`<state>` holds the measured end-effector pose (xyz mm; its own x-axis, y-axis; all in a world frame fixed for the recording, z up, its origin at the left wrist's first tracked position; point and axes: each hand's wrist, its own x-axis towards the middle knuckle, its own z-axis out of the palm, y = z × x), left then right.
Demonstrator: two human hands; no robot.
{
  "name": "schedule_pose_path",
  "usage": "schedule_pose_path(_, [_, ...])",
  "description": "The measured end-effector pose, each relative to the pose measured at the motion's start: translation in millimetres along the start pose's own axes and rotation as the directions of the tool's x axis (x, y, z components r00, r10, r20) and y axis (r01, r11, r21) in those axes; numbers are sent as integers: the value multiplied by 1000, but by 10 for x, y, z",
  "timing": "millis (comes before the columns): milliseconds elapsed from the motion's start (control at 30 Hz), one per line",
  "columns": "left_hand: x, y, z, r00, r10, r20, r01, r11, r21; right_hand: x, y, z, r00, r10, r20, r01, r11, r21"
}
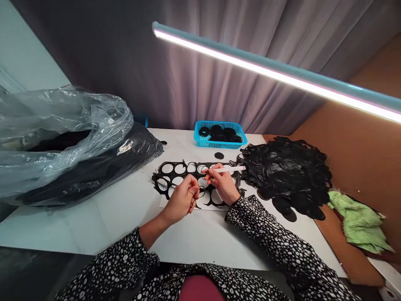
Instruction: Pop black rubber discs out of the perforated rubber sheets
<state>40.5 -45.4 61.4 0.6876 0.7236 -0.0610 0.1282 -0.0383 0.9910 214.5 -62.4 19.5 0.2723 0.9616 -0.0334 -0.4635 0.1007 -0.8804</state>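
Observation:
A black sheet [171, 179] with rows of round holes lies on a white board [163, 201] at the middle of the table. My left hand [184, 196] is closed over its lower middle, fingers pinched near a thin black strip; exactly what they hold is too small to tell. My right hand [223, 183] is closed round a slim white pen-like tool [231, 169], whose pinkish end points right and whose tip points left over the holes. A loose black disc [219, 155] lies just beyond the sheet.
A blue basket [221, 144] of black discs and rings stands at the back. A large heap of black pieces [282, 171] is on the right, beside a green cloth [360, 219]. The clear plastic bag [109, 154] with black contents fills the left. A tube light [266, 71] hangs above.

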Motion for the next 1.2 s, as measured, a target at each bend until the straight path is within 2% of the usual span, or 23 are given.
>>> schedule_pose_path(133, [200,114,38,1000,15,-21,-17,996,-93,-228,-165,16,977,202,70,-210,964,163])
schedule_pose_path(233, [253,185,86,997,45,-61,-44,999,15,-348,-202,-1,955,291,60,-297,927,230])
schedule_pose_path(333, [276,243,124,992,95,-88,-75,976,203,-404,-226,-28,954,292,62,-298,913,278])
schedule_pose_path(433, [289,263,151,987,136,-89,-104,948,302,-428,-258,-55,959,276,56,-280,908,313])
schedule_pose_path(833, [295,263,200,981,169,-93,-122,917,381,-447,-307,-104,956,290,37,-285,897,339])
schedule_pose_path(933, [299,246,202,992,92,-85,-63,953,295,-454,-332,-98,955,295,19,-283,894,346])
schedule_pose_path(1033, [299,208,213,1000,-25,-2,25,999,47,-458,-369,-91,958,285,6,-270,900,341])
schedule_pose_path(1133, [279,195,237,993,-44,110,67,974,-218,-449,-406,-93,968,250,-25,-226,912,342])
schedule_pose_path(1200, [257,212,257,987,-51,153,95,952,-292,-440,-430,-100,972,229,-50,-198,916,348])
